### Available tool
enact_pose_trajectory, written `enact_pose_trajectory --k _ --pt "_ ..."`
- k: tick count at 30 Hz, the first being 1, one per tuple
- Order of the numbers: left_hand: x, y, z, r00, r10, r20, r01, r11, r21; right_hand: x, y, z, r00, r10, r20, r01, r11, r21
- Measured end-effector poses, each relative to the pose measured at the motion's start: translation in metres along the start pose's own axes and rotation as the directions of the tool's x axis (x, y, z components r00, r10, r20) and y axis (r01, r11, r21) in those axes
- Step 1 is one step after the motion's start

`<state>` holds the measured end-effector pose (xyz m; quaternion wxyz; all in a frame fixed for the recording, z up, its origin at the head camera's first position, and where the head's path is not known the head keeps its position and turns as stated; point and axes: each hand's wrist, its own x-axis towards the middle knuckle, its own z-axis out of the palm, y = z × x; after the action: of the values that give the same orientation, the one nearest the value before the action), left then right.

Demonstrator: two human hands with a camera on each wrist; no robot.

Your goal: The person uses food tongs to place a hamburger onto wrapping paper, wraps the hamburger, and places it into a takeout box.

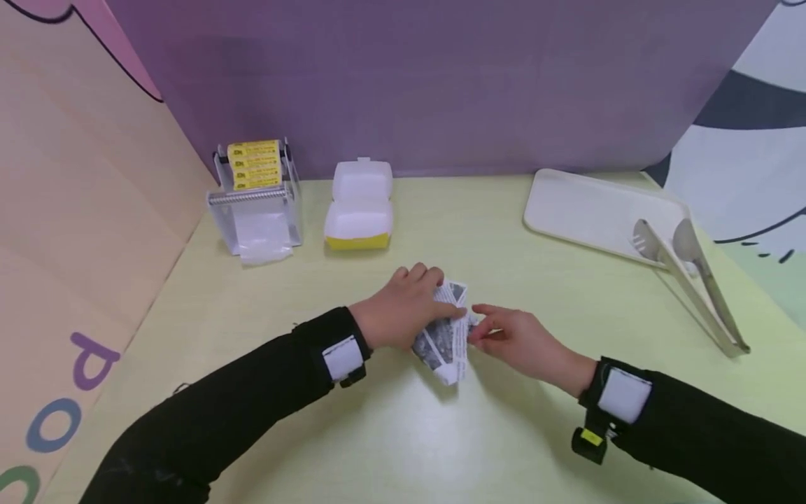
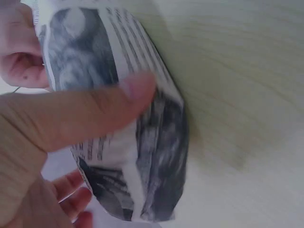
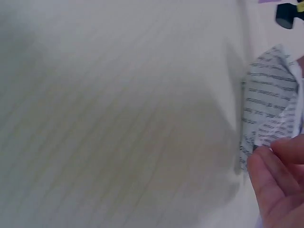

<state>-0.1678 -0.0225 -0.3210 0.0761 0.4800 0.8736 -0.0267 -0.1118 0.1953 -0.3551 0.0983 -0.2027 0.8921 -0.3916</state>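
Newsprint packet is at the middle of the table, clasped in the left hand; the right hand seems to pinch its folded edge, partly hidden. Beyond are an open box and a roll dispenser; rightward, tongs lean on a tray.

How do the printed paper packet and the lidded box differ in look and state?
The printed paper packet carries grey-and-white newspaper-style print; the lidded box is white with a yellow front. The packet is held by the left hand and pinched by the right hand; the box stands untouched, lid open. Both show some white.
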Motion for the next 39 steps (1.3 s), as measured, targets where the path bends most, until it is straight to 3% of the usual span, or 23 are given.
enact_pose_trajectory --k 4,7,12,15,19,21,27,35,39 --pt "-0.003 -0.003 0.003 1.0 0.014 0.003 -0.014 1.0 -0.016 0.011 0.002 0.008 0.995 -0.082 -0.061 0.068 0.978 -0.199" --pt "-0.006 -0.007 0.004 0.998 0.023 0.053 -0.018 0.996 -0.085 0.018 -0.001 0.01 0.992 -0.108 -0.065 0.085 0.952 -0.293" --pt "-0.008 -0.014 -0.002 0.984 0.016 0.175 0.037 0.955 -0.294 0.023 -0.008 0.013 0.991 -0.127 -0.037 0.091 0.855 -0.511" --pt "-0.006 -0.016 -0.003 0.989 0.0 0.147 0.055 0.929 -0.367 0.023 -0.011 0.017 0.99 -0.143 -0.006 0.113 0.808 -0.578" --pt "-0.005 -0.016 0.001 0.998 -0.041 0.056 0.058 0.932 -0.357 0.023 -0.012 0.023 0.979 -0.203 0.021 0.172 0.766 -0.619" --pt "-0.005 -0.015 0.004 0.997 -0.067 0.025 0.071 0.939 -0.335 0.024 -0.011 0.025 0.974 -0.225 0.027 0.194 0.765 -0.614" --pt "-0.007 -0.017 0.015 0.994 -0.109 -0.019 0.097 0.941 -0.325 0.027 -0.012 0.031 0.971 -0.235 0.042 0.219 0.804 -0.553" --pt "-0.01 -0.028 0.021 1.0 -0.005 -0.011 0.001 0.941 -0.338 0.031 -0.016 0.03 0.98 -0.188 0.062 0.193 0.836 -0.514" --pt "-0.011 -0.03 0.023 0.998 0.052 -0.028 -0.058 0.955 -0.292 0.032 -0.017 0.029 0.983 -0.166 0.078 0.183 0.847 -0.499"
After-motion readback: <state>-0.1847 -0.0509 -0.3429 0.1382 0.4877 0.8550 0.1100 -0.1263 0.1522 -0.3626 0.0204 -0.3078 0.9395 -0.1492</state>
